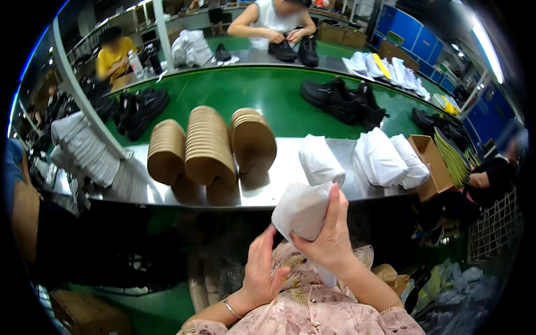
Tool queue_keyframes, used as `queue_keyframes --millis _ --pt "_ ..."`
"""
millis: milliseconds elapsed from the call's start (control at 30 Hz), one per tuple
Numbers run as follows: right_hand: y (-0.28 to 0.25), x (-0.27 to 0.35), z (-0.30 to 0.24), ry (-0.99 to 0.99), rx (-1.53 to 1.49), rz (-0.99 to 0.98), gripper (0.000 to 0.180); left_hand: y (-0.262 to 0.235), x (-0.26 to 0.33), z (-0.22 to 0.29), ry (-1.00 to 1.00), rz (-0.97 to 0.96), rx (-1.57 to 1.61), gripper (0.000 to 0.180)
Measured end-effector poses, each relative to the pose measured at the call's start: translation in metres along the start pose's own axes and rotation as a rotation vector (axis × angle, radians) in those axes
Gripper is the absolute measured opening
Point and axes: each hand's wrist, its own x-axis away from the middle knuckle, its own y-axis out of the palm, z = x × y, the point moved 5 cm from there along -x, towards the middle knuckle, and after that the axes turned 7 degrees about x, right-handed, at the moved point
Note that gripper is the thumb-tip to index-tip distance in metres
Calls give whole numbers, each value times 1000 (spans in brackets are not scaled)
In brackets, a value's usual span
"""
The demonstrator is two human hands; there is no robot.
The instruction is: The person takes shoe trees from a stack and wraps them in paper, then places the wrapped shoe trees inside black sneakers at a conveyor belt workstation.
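Note:
My right hand [330, 240] grips a white paper bundle [303, 209], thumb on its near side and fingers along its right side. It is held up in front of my body, at the metal counter's near edge. My left hand [261, 268] is open beside the bundle's lower left, fingers stretched and thumb apart. Its fingertips come close to the paper; whether they touch it I cannot tell. Another white paper bundle [320, 160] lies on the counter just beyond. More white bundles [382, 158] sit to its right. What is inside the paper is hidden.
Stacks of curved brown cardboard pieces [209, 148] stand on the metal counter [287, 151]. Beside the bundles is an open cardboard box [429, 167]. Black shoes [343, 100] lie on the green belt [240, 89]. Across it, a person [273, 25] handles black shoes.

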Motion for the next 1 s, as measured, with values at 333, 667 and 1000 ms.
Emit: queue_keyframes --millis 333,667,1000 --pt "-53 14 30 204 -998 -127 92 70 -48 -5 -385 -85 991 71" --pt "-58 8 94 567 -1454 252 35 123 -108 -19 -576 -288 1207 82" --pt "-121 -30 157 273 -403 347 28 193 -147 1 -734 -535 1581 69"
